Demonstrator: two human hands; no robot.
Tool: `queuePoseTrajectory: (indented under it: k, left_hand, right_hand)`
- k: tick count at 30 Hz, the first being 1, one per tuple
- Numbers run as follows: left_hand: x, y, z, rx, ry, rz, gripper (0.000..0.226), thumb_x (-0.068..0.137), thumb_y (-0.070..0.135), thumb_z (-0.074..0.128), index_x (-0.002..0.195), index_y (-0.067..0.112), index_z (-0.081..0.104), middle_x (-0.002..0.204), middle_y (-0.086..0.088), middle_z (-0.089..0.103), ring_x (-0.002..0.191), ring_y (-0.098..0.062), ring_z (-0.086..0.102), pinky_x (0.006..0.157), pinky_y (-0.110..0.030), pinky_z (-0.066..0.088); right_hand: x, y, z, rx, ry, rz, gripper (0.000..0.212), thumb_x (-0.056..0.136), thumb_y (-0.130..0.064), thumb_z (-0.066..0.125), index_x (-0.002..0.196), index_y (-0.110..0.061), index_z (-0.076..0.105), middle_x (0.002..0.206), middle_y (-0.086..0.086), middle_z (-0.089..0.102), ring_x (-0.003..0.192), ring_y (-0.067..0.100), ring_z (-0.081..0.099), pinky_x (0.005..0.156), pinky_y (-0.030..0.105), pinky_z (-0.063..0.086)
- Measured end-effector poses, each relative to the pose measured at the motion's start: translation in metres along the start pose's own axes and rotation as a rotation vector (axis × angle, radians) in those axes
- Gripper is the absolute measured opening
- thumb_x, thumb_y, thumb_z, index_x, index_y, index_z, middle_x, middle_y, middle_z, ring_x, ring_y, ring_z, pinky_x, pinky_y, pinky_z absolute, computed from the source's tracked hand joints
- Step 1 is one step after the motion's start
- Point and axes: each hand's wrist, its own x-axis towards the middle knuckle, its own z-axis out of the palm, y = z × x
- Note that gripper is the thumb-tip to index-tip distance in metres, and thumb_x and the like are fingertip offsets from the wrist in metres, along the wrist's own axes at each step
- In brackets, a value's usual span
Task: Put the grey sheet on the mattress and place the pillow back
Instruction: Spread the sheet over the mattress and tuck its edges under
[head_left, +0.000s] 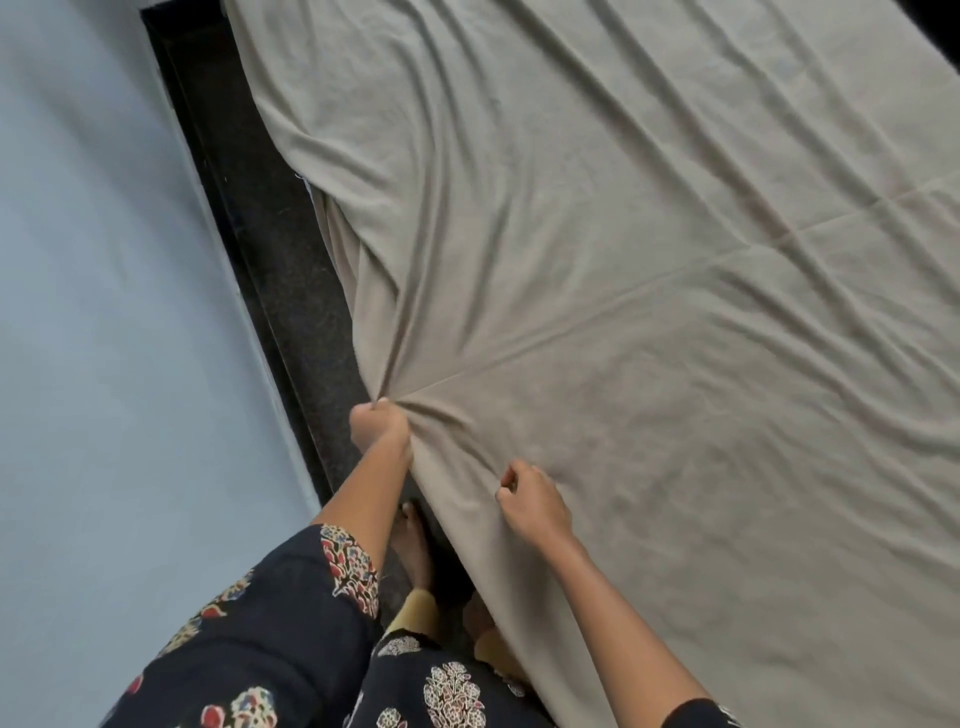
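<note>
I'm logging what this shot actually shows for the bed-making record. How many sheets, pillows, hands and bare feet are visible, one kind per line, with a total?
Grey sheet: 1
Pillows: 0 in view
Hands: 2, the left hand bunching the sheet's edge, the right hand closed on the fabric
Bare feet: 2, one by the bed's edge, the other partly hidden
Total: 5

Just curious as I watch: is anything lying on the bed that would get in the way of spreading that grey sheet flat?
Nothing visible does. The grey sheet already lies across the bed, wrinkled, with nothing on top of it. The left hand grips its edge; the right hand rests on it.
</note>
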Motion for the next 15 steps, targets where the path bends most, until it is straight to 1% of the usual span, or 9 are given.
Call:
queuePoseTrajectory:
  k: [2,4,7,8,11,12,13,15]
  left_hand:
    - [0.006,-0.001,-0.006,-0.007,0.027,-0.079,0.029,0.098,0.013,0.043,0.119,-0.002,0.056,0.127,-0.021,0.057,0.115,-0.036,0.053,0.091,-0.036,0.043]
    - [0.008,0.004,-0.007,-0.008,0.029,-0.087,0.023,0.097,0.01,0.041,0.111,-0.001,0.056,0.125,-0.021,0.057,0.112,-0.037,0.055,0.086,-0.036,0.044]
    - [0.014,0.026,-0.004,-0.058,0.015,-0.014,0.033,0.1,0.018,0.037,0.123,0.002,0.055,0.127,-0.017,0.056,0.112,-0.034,0.053,0.085,-0.034,0.04]
    - [0.017,0.035,-0.002,-0.084,0.0,0.022,0.035,0.101,0.02,0.035,0.123,0.003,0.056,0.125,-0.016,0.057,0.111,-0.032,0.053,0.084,-0.033,0.039]
    - [0.035,0.066,0.003,-0.152,-0.026,0.099,0.037,0.1,0.023,0.035,0.108,0.0,0.062,0.115,-0.016,0.062,0.093,-0.026,0.052,0.08,-0.032,0.039]
    - [0.043,0.075,0.004,-0.16,-0.032,0.114,0.036,0.099,0.023,0.037,0.109,0.001,0.063,0.115,-0.016,0.062,0.092,-0.025,0.052,0.081,-0.032,0.04]
    - [0.05,0.085,0.004,-0.158,-0.047,0.126,0.035,0.099,0.024,0.039,0.114,0.002,0.062,0.119,-0.014,0.061,0.097,-0.026,0.053,0.084,-0.032,0.04]
    - [0.067,0.1,0.003,-0.129,-0.115,0.162,0.035,0.097,0.024,0.048,0.127,0.008,0.055,0.129,-0.009,0.056,0.114,-0.026,0.053,0.096,-0.031,0.04]
  right_hand:
    - [0.002,-0.003,-0.002,0.013,-0.022,0.023,0.003,0.085,-0.018,0.047,0.083,-0.019,0.046,0.109,0.006,0.059,0.104,0.028,0.056,0.076,0.032,0.04]
    - [0.004,-0.007,-0.005,0.01,-0.046,0.055,0.003,0.084,-0.017,0.045,0.083,-0.02,0.045,0.111,0.005,0.059,0.103,0.028,0.056,0.076,0.032,0.039]
    - [0.012,-0.012,-0.009,-0.033,-0.077,0.097,0.005,0.084,-0.018,0.042,0.083,-0.022,0.046,0.114,0.006,0.061,0.104,0.027,0.058,0.081,0.032,0.044]
    - [0.015,-0.014,-0.01,-0.043,-0.084,0.113,0.007,0.084,-0.02,0.042,0.082,-0.023,0.047,0.114,0.006,0.063,0.103,0.027,0.06,0.082,0.031,0.045]
    - [0.023,-0.02,-0.014,-0.062,-0.106,0.16,0.009,0.082,-0.023,0.044,0.076,-0.021,0.05,0.106,0.008,0.068,0.097,0.027,0.064,0.08,0.03,0.049]
    - [0.025,-0.023,-0.015,-0.054,-0.102,0.164,0.009,0.081,-0.023,0.045,0.075,-0.021,0.051,0.102,0.009,0.069,0.095,0.027,0.065,0.079,0.029,0.049]
    - [0.027,-0.027,-0.017,-0.037,-0.084,0.156,0.009,0.081,-0.023,0.045,0.075,-0.02,0.051,0.099,0.009,0.069,0.094,0.027,0.065,0.077,0.029,0.048]
    - [0.033,-0.038,-0.021,0.007,-0.021,0.116,0.009,0.083,-0.021,0.045,0.076,-0.02,0.05,0.097,0.009,0.068,0.095,0.028,0.062,0.074,0.03,0.046]
